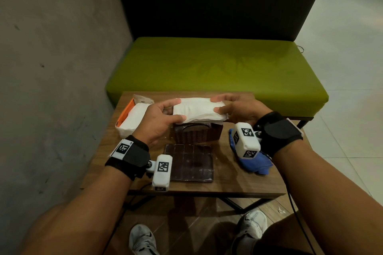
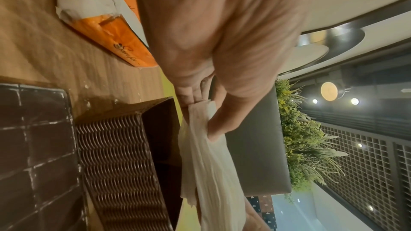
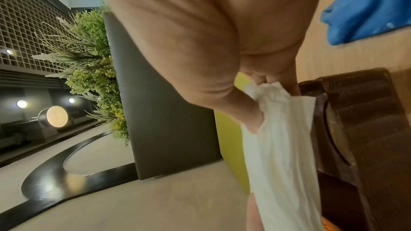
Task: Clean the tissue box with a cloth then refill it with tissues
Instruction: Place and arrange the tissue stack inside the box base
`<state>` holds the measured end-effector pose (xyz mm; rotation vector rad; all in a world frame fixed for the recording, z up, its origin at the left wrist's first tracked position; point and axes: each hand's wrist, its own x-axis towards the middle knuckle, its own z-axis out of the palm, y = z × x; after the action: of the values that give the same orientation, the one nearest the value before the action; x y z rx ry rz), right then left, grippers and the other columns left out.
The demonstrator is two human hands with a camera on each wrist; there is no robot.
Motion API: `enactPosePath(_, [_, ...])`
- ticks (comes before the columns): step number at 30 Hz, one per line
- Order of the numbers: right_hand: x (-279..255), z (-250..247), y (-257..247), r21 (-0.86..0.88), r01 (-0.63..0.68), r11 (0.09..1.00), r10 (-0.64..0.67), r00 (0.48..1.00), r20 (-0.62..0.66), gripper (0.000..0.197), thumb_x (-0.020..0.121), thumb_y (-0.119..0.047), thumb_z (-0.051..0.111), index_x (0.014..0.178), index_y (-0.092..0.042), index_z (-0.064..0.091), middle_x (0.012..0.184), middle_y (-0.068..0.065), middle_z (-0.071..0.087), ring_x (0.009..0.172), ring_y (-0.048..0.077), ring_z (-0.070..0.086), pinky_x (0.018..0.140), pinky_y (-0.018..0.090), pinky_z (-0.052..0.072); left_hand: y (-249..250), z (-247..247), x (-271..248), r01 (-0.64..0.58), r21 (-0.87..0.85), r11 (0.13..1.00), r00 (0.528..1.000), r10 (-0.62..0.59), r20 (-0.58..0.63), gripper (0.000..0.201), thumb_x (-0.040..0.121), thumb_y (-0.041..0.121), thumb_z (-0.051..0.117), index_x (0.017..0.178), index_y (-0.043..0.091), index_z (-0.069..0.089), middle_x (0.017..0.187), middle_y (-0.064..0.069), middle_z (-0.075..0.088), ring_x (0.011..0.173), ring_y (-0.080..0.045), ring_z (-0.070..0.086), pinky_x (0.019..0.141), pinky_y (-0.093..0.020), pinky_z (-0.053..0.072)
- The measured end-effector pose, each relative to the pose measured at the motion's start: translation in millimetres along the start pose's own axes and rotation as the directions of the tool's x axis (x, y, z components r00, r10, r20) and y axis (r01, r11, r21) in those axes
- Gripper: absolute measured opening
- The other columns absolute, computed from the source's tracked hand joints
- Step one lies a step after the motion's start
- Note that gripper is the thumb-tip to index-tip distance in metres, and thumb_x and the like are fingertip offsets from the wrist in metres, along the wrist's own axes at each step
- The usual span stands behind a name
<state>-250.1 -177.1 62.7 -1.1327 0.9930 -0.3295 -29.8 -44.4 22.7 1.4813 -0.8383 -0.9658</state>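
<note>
1. Near the table's front edge: flat dark brown tiled lid; crumpled blue cloth toward the right edge.
2. Mid-table: open dark woven wicker tissue box.
3. Just above it: white tissue stack, left hand and right hand gripping its ends.
4. Far left corner: torn orange tissue pack.

White tissue stack held level above open brown wicker box — blue cloth beside.
</note>
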Motion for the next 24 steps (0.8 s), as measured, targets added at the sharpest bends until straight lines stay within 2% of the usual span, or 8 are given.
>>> enactPosePath(2, [6,2,-6,-0.06,-0.028,0.998,0.029,1.0,0.0,0.042,0.097,0.013,0.062,0.135,-0.006,0.066,0.122,0.021,0.07,0.082,0.024,0.071,0.066,0.03,0.066,-2,-2,2,0.002,0.068,0.998,1.0,-0.001,-0.013,0.061,0.081,-0.011,0.084,0.137,0.005,0.069,0.118,-0.004,0.079,0.111,-0.02,0.077,0.088,-0.021,0.062])
enactPosePath(5, [16,7,-6,-0.205,-0.018,0.978,0.011,0.999,-0.036,0.047,0.094,0.013,0.066,0.134,-0.012,0.068,0.128,0.019,0.069,0.11,0.035,0.072,0.099,0.047,0.061,-4,-1,10,0.018,0.212,0.977,0.999,-0.011,-0.037,0.061,0.079,-0.01,0.087,0.136,0.002,0.069,0.127,0.003,0.067,0.114,-0.023,0.072,0.077,-0.013,0.058])
enactPosePath(9, [23,17,-2,-0.576,0.075,0.814,-0.132,0.99,-0.057,0.052,0.091,0.006,0.075,0.137,-0.017,0.068,0.128,0.006,0.057,0.111,0.023,0.057,0.088,0.03,0.048,-4,3,19,0.062,0.373,0.926,0.998,-0.063,-0.011,0.062,0.081,-0.007,0.087,0.139,-0.001,0.065,0.123,-0.003,0.068,0.101,-0.018,0.068,0.069,-0.006,0.05])
enactPosePath(12, [29,17,5,-0.632,0.104,0.768,-0.176,0.983,-0.053,0.05,0.092,0.002,0.076,0.137,-0.018,0.067,0.129,0.005,0.054,0.11,0.023,0.055,0.094,0.034,0.05,-9,1,22,0.076,0.367,0.927,0.997,-0.068,-0.034,0.046,0.091,0.008,0.083,0.133,0.0,0.067,0.122,-0.011,0.072,0.088,-0.005,0.065,0.064,-0.002,0.048])
enactPosePath(17, [36,16,14,-0.529,0.153,0.835,-0.27,0.951,-0.151,0.024,0.1,0.0,0.066,0.108,-0.022,0.072,0.142,0.012,0.055,0.11,0.025,0.063,0.087,0.035,0.061,-12,-1,25,0.022,0.496,0.868,0.999,0.004,-0.051,0.042,0.097,0.009,0.077,0.139,0.007,0.069,0.148,-0.008,0.061,0.091,-0.007,0.061,0.081,-0.014,0.049])
enactPosePath(20, [40,19,17,-0.678,0.139,0.722,-0.334,0.928,-0.165,0.027,0.091,0.001,0.073,0.107,-0.02,0.071,0.134,0.01,0.058,0.115,0.031,0.062,0.097,0.051,0.059,-13,0,26,-0.009,0.607,0.795,0.998,0.043,-0.042,0.048,0.091,0.011,0.083,0.138,0.012,0.071,0.155,-0.011,0.056,0.116,-0.025,0.065,0.098,-0.027,0.047])
enactPosePath(22, [42,21,17,-0.723,0.145,0.675,-0.347,0.928,-0.138,0.033,0.086,0.0,0.078,0.106,-0.024,0.07,0.134,0.012,0.056,0.115,0.033,0.062,0.097,0.051,0.059,-13,0,27,-0.02,0.668,0.744,0.998,0.056,-0.033,0.051,0.087,0.015,0.087,0.136,0.013,0.073,0.147,-0.018,0.06,0.138,-0.029,0.058,0.112,-0.035,0.044])
enactPosePath(24, [43,22,16,-0.746,0.143,0.65,-0.333,0.936,-0.11,0.039,0.084,0.0,0.079,0.103,-0.03,0.066,0.137,0.012,0.052,0.115,0.033,0.061,0.091,0.044,0.06,-12,0,27,-0.028,0.702,0.712,0.998,0.062,-0.022,0.051,0.086,0.016,0.088,0.135,0.013,0.073,0.146,-0.019,0.059,0.139,-0.03,0.056,0.115,-0.038,0.043])
